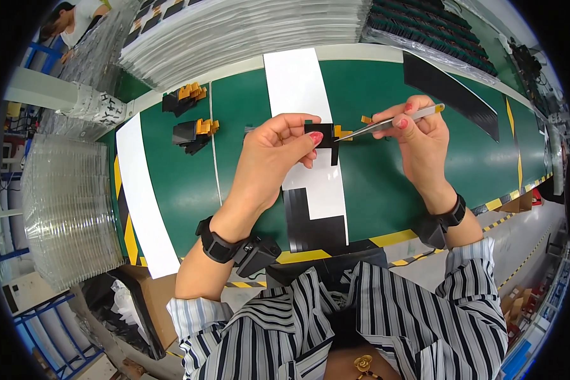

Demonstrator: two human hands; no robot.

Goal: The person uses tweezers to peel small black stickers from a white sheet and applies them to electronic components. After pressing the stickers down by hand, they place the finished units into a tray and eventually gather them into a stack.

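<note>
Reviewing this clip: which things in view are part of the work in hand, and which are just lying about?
In hand:
- left hand pinching a small black piece with an orange tab
- right hand holding metal tweezers to that tab
- white sheet with black pieces, lying under the hands

Lying about:
- two piles of black-and-orange parts
- stack of clear trays
- black strip

A small black part (325, 136) with orange tabs is pinched between thumb and fingers of the left hand (278, 149) above the green desk (386, 190). Metal tweezers (392, 122) are held in the right hand (421, 136), their tip set against the orange tabs of the part. A white sheet with black pieces (313, 190) lies under the hands. Two piles of black-and-orange parts (193, 130) are seen to the left, and stacks of clear trays (66, 209) at the desk's left end.
</note>
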